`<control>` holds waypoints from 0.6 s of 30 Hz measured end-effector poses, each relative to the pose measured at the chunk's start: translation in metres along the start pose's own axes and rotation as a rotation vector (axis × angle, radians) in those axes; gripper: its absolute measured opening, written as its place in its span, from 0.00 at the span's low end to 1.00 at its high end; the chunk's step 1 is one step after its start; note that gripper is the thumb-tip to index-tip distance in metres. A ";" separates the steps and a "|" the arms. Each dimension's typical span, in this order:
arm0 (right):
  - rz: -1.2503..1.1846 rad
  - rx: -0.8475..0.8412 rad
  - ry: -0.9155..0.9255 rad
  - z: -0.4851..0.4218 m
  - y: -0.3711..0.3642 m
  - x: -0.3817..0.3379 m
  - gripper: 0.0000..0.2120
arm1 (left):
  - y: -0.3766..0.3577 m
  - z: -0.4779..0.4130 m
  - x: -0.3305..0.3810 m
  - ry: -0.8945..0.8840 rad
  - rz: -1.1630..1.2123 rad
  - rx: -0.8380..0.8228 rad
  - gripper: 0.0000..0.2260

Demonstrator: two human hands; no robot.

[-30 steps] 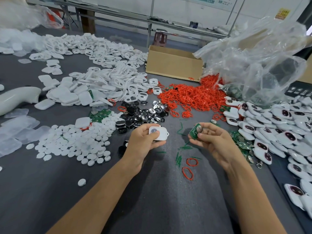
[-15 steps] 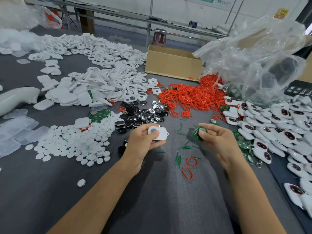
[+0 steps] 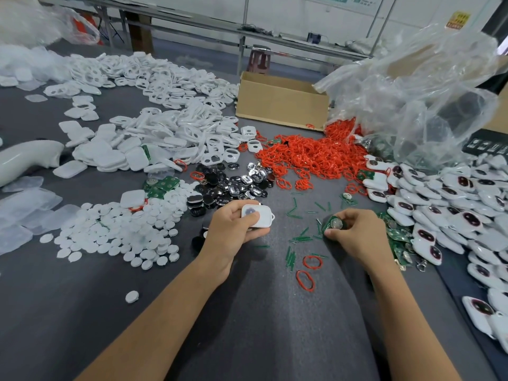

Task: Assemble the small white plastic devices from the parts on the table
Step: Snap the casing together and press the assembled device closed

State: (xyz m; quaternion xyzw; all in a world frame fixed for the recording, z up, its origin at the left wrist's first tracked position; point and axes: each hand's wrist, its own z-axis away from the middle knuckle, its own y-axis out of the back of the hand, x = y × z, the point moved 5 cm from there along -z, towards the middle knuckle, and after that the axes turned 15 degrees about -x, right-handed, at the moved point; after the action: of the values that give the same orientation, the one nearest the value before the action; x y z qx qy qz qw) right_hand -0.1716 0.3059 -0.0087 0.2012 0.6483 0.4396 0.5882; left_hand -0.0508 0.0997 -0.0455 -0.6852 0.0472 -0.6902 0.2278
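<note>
While the left hand grips a smooth rounded white casing, the right hand pinches a green circuit board above the grey tabletop.

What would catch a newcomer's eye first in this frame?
The bright heap of red rings at the table's far centre stands out against the grey surface, with a big crumpled clear plastic bag looming to its right. Nearer the camera, the left hand grips a white casing while the right hand pinches a small green circuit board.
</note>
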 end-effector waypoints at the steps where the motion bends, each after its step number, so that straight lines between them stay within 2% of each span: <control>1: 0.011 0.013 -0.009 0.000 0.000 -0.003 0.09 | 0.000 0.000 0.000 0.002 -0.008 0.000 0.07; 6: 0.161 -0.090 -0.109 -0.011 -0.001 -0.018 0.05 | -0.001 0.001 0.000 -0.001 -0.017 0.004 0.08; 9: 0.212 -0.213 -0.176 -0.020 0.002 -0.019 0.17 | -0.002 0.002 0.000 -0.012 -0.013 -0.001 0.08; 12: 0.267 -0.280 -0.189 -0.029 0.002 -0.016 0.16 | -0.001 0.001 -0.001 -0.018 -0.026 0.002 0.08; 16: 0.286 -0.315 -0.216 -0.036 0.003 -0.009 0.24 | -0.001 -0.001 -0.002 -0.009 -0.030 0.010 0.08; 18: 0.293 -0.336 -0.224 -0.039 0.003 -0.009 0.23 | -0.001 -0.001 -0.002 -0.007 -0.032 0.011 0.08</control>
State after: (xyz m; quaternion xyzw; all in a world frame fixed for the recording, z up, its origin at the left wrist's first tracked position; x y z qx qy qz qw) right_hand -0.2065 0.2873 -0.0042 0.2398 0.4607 0.5968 0.6116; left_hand -0.0521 0.1014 -0.0475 -0.6868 0.0316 -0.6918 0.2207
